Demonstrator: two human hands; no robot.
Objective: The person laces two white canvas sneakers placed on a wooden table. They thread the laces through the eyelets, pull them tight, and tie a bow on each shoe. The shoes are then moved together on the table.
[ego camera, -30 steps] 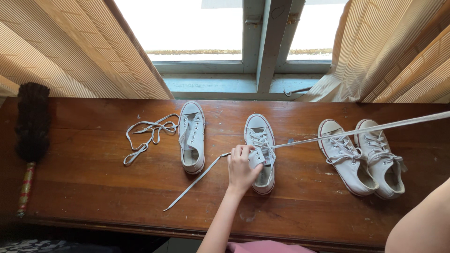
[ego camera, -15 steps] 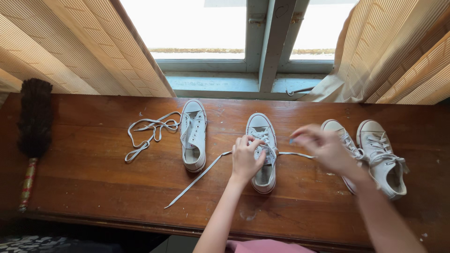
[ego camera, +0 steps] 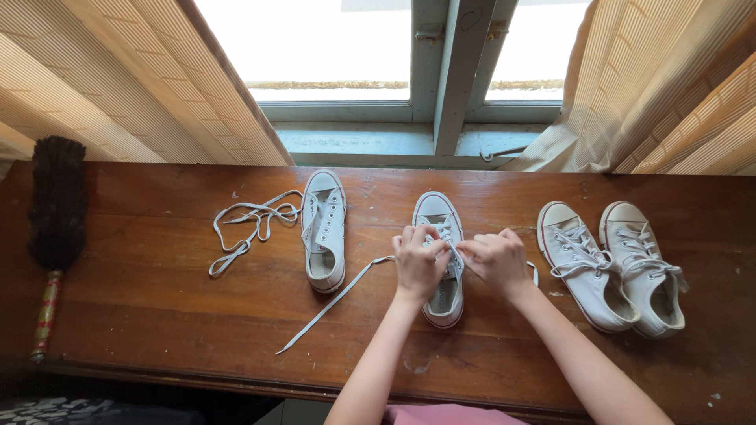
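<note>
White canvas low-top sneaker [ego camera: 441,271] with the rubber toe cap sits about mid-bench, toe pointing at the window edge, and both hands are on it. Going left to right along the dark, scuffed wooden bench [ego camera: 157,307]: a fluffy dark-brown duster with a patterned stick handle [ego camera: 53,228] lies along the left end. Next, a loose flat white shoelace [ego camera: 250,227] is piled in floppy loops, just beside an unlaced white canvas sneaker [ego camera: 324,232] with its tongue exposed and rows of bare eyelets.

Then the middle shoe. A long flat white lace tail [ego camera: 331,303] runs off its left side, diagonally toward the front edge of the bench. Left hand [ego camera: 419,264] is curled over the shoe's left flank, fingers bunched close together and pinching at the lace near the eyelets. Right hand [ego camera: 494,260] comes in from the other side, fingers also pressed together in a pinch on the lace, knuckles nearly touching the left hand's. A bit of lace loops out behind the right hand.

Toward the right end, a pair of fully laced white canvas sneakers [ego camera: 610,264] sit side by side, touching, angled a little. Ribbed beige curtains [ego camera: 118,86] hang behind both ends, framing a pale green painted window frame [ego camera: 457,79].
</note>
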